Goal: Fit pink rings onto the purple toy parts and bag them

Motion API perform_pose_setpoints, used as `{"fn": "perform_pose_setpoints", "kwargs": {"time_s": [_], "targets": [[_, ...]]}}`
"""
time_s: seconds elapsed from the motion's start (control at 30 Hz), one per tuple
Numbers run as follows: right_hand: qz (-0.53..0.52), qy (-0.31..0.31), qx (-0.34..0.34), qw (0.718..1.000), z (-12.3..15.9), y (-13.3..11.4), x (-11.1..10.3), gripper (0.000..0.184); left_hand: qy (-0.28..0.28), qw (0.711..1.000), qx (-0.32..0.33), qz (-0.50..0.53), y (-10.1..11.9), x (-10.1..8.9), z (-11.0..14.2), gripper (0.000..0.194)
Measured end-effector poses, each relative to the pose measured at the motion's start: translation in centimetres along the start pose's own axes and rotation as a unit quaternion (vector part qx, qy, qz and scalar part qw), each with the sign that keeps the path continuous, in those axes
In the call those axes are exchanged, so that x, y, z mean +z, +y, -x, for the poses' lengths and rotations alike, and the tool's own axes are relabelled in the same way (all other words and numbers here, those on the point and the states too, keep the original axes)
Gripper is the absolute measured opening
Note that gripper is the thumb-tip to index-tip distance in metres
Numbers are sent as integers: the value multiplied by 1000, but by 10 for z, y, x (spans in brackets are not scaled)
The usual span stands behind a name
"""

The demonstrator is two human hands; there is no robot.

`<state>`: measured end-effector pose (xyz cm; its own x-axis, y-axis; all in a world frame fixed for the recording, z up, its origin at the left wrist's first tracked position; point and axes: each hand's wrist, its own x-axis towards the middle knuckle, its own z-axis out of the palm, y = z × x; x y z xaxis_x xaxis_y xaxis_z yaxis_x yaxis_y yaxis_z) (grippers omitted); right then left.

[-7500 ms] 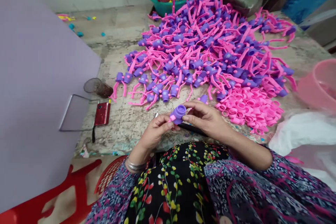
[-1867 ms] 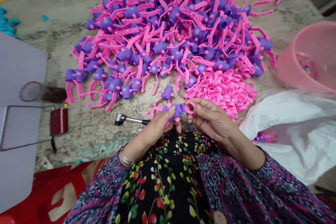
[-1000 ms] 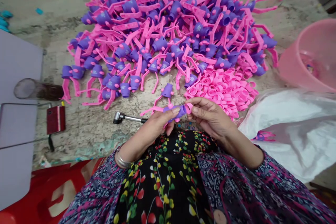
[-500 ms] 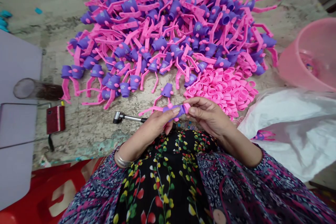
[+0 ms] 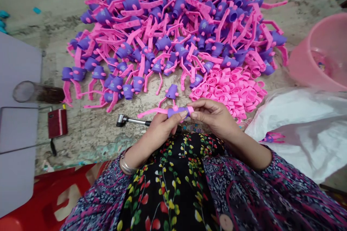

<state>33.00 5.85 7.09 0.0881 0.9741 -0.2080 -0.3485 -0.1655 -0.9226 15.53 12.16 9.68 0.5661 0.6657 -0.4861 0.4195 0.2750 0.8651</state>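
Observation:
My left hand (image 5: 164, 128) is closed around a purple plastic doll torso (image 5: 173, 112) with pink arms, its thumb lying on top. One pink arm points out to the left. At the torso's right end my right hand (image 5: 213, 115) pinches a small pink ring (image 5: 191, 109), which sits against that end; how far it is fitted on I cannot tell. Just beyond the hands another purple torso (image 5: 171, 91) with pink arms lies on the worktable (image 5: 89, 126). A heap of loose pink rings (image 5: 230, 92) lies beyond my right hand.
A large heap of purple-and-pink torsos (image 5: 162, 25) covers the table's far side. To the right stand a pink bucket (image 5: 311, 54) and a white plastic bag (image 5: 303, 155). At left are a hammer-like tool (image 5: 132, 120), a dark red box (image 5: 57, 123) and a glass (image 5: 40, 92).
The torso in my left hand has turned, so its pink arm now stretches further left. The pink ring sits straighter against the torso's end, with my right fingers still on it.

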Motion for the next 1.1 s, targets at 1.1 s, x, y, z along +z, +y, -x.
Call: {"fn": "perform_pose_setpoints", "kwargs": {"time_s": [1.1], "targets": [[327,6,-271,905,1,-2,13,25,-30,972,22,232,-36,-1,-8,46]]}}
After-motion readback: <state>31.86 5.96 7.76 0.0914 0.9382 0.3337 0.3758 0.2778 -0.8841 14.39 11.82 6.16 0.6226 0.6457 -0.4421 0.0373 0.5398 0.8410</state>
